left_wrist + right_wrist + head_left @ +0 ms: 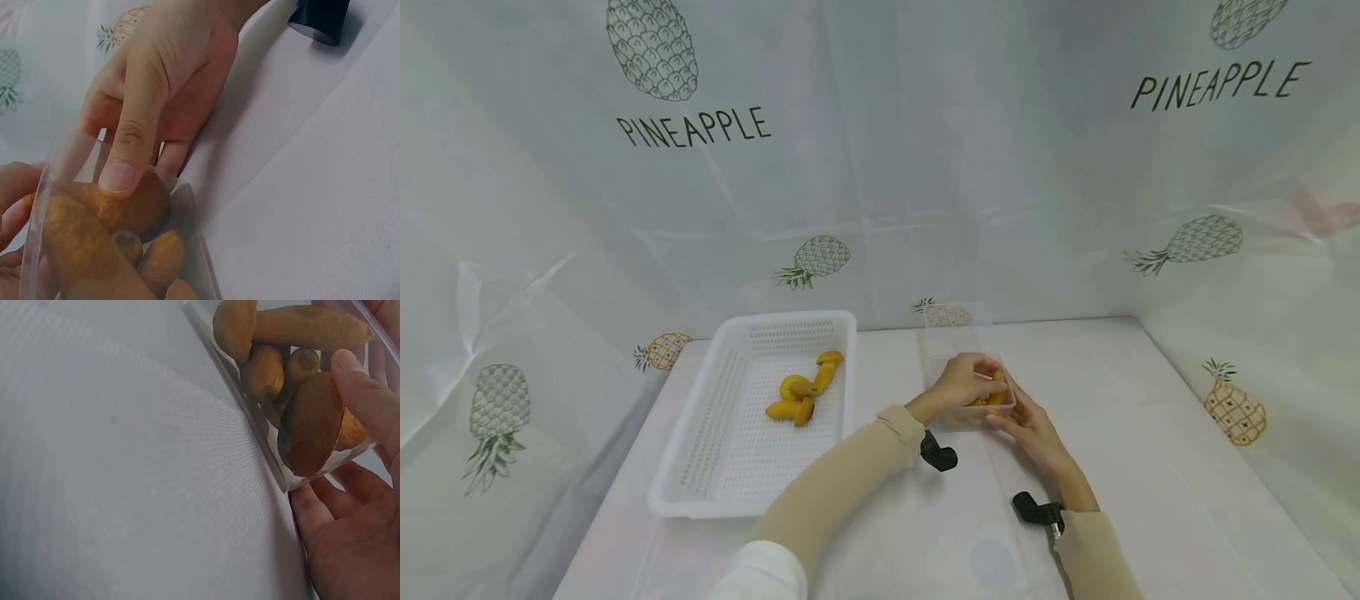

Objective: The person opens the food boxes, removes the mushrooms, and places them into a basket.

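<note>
A clear plastic box (977, 410) stands right of centre, its lid (958, 337) raised at the back. Yellow-brown mushrooms (81, 244) fill much of it, visible through the wall. My left hand (958, 383) reaches over the box from the left, fingers curled around a mushroom (997, 392) at the right end. Its fingertips (14, 187) show at the edge of the left wrist view. My right hand (1030, 429) holds the box's right front corner. The right thumb (356, 378) lies against the front wall, in front of a dark mushroom cap (309, 431); the fingers go around the end.
A white perforated basket (667, 467) stands on the left of the table (1180, 467), with several more mushrooms (805, 387) lying in a cluster inside. A pineapple-print sheet (925, 167) hangs behind and at both sides. Black wrist cameras (938, 454) sit on both wrists.
</note>
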Demonstrator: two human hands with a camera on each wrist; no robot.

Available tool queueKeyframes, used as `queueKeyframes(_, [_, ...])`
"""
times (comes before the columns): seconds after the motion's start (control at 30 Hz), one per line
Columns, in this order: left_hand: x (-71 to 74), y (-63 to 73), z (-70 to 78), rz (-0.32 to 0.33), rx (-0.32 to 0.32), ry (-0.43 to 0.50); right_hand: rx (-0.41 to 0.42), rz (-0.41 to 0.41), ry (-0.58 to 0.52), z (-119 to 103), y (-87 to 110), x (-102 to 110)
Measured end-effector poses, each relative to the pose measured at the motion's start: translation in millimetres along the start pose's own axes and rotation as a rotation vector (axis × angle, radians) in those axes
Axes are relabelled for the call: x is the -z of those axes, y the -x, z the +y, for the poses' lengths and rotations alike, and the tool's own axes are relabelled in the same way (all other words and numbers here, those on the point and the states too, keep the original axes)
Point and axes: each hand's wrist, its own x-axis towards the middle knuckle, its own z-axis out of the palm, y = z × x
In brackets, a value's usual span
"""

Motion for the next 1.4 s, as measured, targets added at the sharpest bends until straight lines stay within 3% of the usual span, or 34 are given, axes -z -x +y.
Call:
queueKeyframes(0.3, [-1.6,-0.9,-4.8,-0.004,0.003,-0.035,-0.013,0.008,-0.011,0,0.0,-2])
queueKeyframes(0.9, [-0.4,-2.2,-2.4,0.005,-0.098,-0.017,-0.031,0.001,0.019,0,-1.5,1])
queueKeyframes(1.13, [13.4,-3.6,5.2,0.05,-0.137,0.033,0.016,0.004,-0.004,0,-3.0,0])
queueKeyframes(1.4, [23.0,-3.1,11.9,0.092,-0.073,0.144,-0.009,0.013,0.004,-1,-3.5,-1])
